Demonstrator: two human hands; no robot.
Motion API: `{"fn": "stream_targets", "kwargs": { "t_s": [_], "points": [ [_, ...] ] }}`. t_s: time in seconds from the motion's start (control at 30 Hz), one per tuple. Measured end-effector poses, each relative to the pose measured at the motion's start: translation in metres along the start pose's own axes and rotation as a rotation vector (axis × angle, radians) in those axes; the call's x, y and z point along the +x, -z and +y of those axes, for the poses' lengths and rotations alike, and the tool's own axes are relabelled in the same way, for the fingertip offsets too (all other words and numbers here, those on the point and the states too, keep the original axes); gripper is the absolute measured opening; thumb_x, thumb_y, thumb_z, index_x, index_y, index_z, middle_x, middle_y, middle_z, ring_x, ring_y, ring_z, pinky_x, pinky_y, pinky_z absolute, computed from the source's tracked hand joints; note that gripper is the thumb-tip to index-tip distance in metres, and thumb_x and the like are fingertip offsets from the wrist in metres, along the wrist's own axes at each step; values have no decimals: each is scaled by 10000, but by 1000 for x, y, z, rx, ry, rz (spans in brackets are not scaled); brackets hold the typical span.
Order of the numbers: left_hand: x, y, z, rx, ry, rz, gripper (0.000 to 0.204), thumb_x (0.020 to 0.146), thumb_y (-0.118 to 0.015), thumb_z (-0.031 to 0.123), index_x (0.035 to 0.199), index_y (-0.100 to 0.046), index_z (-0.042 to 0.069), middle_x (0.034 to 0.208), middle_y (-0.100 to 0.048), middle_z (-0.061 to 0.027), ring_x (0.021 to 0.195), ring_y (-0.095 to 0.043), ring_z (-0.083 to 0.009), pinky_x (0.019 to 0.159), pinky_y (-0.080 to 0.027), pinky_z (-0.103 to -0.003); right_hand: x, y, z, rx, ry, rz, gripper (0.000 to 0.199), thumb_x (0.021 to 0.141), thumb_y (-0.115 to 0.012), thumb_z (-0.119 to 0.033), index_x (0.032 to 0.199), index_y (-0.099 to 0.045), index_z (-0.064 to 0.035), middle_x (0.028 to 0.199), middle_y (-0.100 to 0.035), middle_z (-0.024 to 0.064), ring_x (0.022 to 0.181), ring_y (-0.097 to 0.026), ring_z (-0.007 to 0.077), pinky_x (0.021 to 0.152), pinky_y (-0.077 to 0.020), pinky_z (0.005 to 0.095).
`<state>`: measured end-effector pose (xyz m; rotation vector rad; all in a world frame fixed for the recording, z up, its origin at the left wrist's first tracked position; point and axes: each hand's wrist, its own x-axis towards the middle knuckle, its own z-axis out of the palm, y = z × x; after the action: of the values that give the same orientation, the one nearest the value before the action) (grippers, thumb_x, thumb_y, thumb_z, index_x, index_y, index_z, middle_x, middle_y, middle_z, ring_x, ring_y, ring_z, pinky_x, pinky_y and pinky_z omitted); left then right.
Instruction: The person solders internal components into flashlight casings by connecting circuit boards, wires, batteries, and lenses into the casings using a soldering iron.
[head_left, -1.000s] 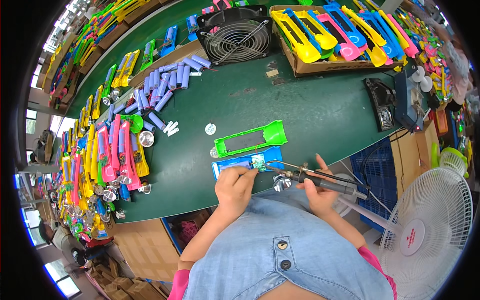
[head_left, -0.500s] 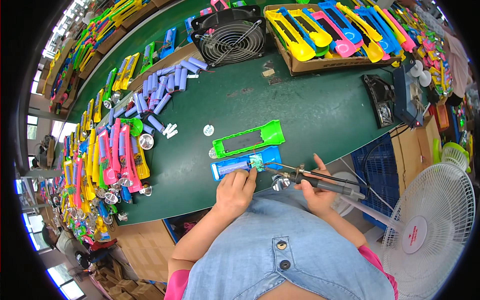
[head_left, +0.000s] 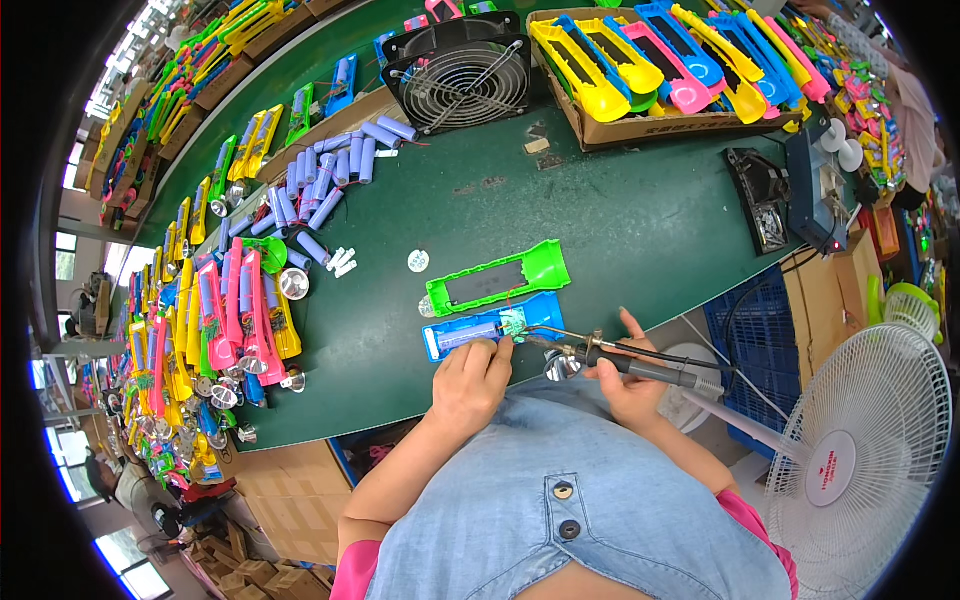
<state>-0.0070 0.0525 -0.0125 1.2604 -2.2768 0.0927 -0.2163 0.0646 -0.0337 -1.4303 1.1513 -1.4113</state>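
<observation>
We're pinching our left hand [head_left: 467, 385] narrow beside the green circuit board [head_left: 512, 321], anything held unclear, while our right hand [head_left: 630, 397] is gripping the soldering iron [head_left: 655, 372], best steadied for brief contact.

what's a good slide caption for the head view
Right hand holding a dark-handled soldering iron toward a green circuit board in a blue plastic casing, left hand close beside it.

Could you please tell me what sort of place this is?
Probably an assembly workshop: boxed colourful casings, a pile of purple batteries, and a soldering iron in the right hand.
</observation>
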Motion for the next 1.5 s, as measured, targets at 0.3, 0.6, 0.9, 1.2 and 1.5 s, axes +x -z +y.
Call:
{"fn": "stream_targets", "kwargs": {
  "t_s": [0.3, 0.6, 0.9, 1.2, 1.5],
  "points": [
    [1, 1, 0, -8, 20, -2, 293, 632, -624, 50, 919, -626, -5, 766, -492, -64, 645, -531, -174, 534, -443, -275, 1, 4, -1, -5, 31, -27, 199, 746, -638, -14, 934, -575, -37, 723, -601, 27, 713, -633, 135, 1051, -188, 529],
    [1, 0, 0, 4, 11, 4, 274, 631, -616, 46, 901, -628, -3, 756, -489, -60, 636, -525, -168, 519, -435, -267, 3, 5, -7, 76, 51, 13, 202, 748, -630, -11, 941, -576, -34, 699, -605, 17, 694, -638, 136, 1050, -187, 532],
    [1, 1, 0, -1, 18, 5, 274, 635, -610, 49, 904, -627, 3, 747, -485, -55, 636, -524, -165, 520, -435, -267, 1, 2, -3, 11, 13, -6, 180, 747, -621, -16, 925, -592, -20, 674, -633, 26, 711, -617, 124, 1041, -212, 516],
    [1, 0, 0, -21, 29, 17, 271, 626, -625, 42, 896, -631, 17, 749, -497, -50, 632, -533, -164, 525, -439, -268, 0, -1, 1, 76, -27, 40, 170, 764, -619, -48, 929, -593, -16, 673, -651, 37, 719, -622, 120, 1036, -222, 514],
    [2, 1, 0, -39, 54, 19, 276, 612, -640, 30, 887, -638, 28, 741, -501, -44, 621, -533, -162, 522, -438, -269, 1, 2, 0, 52, 32, 40, 167, 761, -623, -38, 922, -584, -20, 688, -642, 34, 731, -626, 130, 1029, -231, 518]
  ]
}}
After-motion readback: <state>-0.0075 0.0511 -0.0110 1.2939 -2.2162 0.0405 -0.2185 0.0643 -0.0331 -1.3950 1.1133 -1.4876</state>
